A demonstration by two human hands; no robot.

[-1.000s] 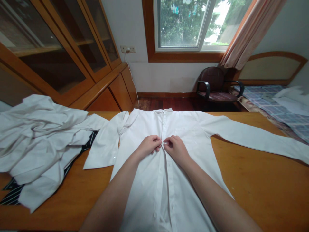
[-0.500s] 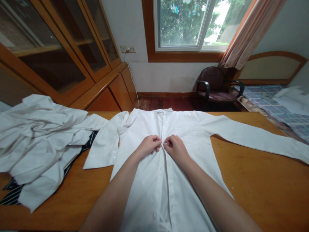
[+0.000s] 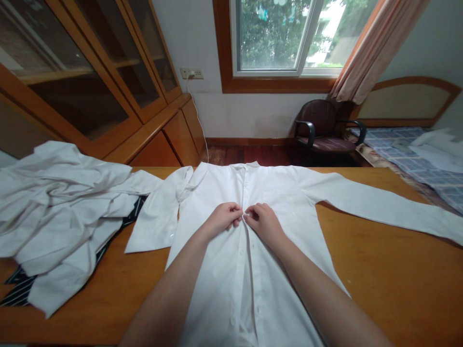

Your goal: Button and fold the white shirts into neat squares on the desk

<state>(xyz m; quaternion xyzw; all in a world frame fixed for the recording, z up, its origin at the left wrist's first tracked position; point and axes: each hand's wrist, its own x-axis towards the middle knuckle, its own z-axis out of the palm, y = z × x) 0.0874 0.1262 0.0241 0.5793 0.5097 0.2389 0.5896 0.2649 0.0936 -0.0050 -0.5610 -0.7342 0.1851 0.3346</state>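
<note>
A white long-sleeved shirt [image 3: 289,241] lies front side up on the wooden table [image 3: 405,270], its collar at the far edge. My left hand [image 3: 227,216] pinches one front edge of the shirt at mid-chest. Close beside it, my right hand [image 3: 261,218] pinches the opposite front edge, and the fingertips of both nearly meet. Whatever button sits between them is hidden by the fingers. Above the hands the front is together; below them the two edges lie apart in a narrow gap. One sleeve stretches out right, the other is bent down at the left.
A heap of crumpled white clothes [image 3: 65,202] lies on the table's left side, with dark striped cloth [image 3: 21,291] under it. Beyond the table are a wooden cabinet [image 3: 155,135], an armchair [image 3: 321,127], a bed [image 3: 427,154] and a window [image 3: 275,38].
My fingers have shifted very slightly at the shirt's front edges, the right hand a touch to the left. Everything else stays in place.
</note>
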